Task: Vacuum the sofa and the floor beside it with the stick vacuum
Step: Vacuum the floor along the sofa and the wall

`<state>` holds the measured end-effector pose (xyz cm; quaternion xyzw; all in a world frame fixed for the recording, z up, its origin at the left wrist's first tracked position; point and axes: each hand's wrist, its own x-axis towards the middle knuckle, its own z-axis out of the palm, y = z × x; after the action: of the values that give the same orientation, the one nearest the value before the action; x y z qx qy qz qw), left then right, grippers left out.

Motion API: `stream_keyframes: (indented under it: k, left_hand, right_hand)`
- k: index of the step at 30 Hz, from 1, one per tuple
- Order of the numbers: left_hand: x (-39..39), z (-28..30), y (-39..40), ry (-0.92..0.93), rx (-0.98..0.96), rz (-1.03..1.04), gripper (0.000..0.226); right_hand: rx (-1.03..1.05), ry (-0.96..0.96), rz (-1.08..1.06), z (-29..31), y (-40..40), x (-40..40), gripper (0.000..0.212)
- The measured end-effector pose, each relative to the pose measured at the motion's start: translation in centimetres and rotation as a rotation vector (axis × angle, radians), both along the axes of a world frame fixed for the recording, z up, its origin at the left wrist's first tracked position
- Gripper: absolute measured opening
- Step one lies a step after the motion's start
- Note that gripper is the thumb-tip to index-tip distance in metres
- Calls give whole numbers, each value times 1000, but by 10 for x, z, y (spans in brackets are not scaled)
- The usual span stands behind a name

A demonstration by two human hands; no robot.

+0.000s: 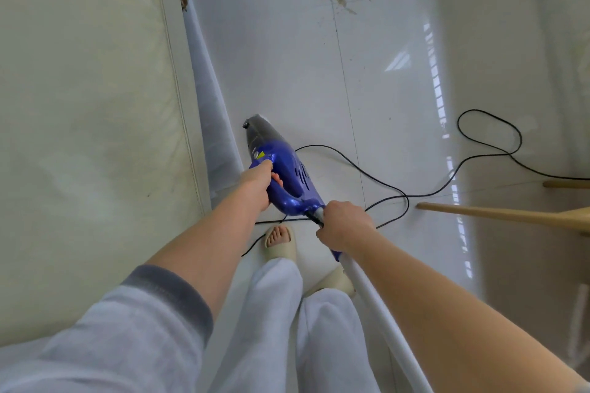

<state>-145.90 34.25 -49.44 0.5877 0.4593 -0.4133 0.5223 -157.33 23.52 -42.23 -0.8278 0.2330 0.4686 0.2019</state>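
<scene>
No legible txt; vacuum label w/ yellow mark too blurry.

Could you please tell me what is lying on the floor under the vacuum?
Under the vacuum a black cord loops over the white floor. The vacuum and both hands hide part of it.

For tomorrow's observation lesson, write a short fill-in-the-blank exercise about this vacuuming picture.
1. The left hand grips the ____ vacuum body.
2. The right hand holds the white ____.
3. A black ____ loops across the floor.
4. The sofa lies on the person's ____ side.

Missing words: blue; tube; cord; left
</scene>
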Motion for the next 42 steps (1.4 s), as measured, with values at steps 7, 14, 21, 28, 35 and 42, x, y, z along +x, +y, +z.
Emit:
stream_keyframes:
  k: [7,14,21,28,35,42]
  left_hand:
    - [-1,6,1,20,56,-109,13]
    - [-2,8,-25,-16,64,-167,12]
    - [-17,5,-60,-8,60,-248,14]
    - [-33,7,-107,32,-18,-271,9]
    - [-52,8,-149,42,-46,-320,7]
    - [-68,6,-183,53,-92,-448,6]
  right_hand:
    - [-29,21,34,17,7,-2,9]
    - [-51,-10,-47,15,-8,-9,9]
    - [-65,-1,-101,9,-36,-29,7]
    - [-77,27,-192,8,-71,-55,13]
    - [-98,47,-264,16,-105,-75,10]
    - [-81,86,-395,18,-123,-94,19]
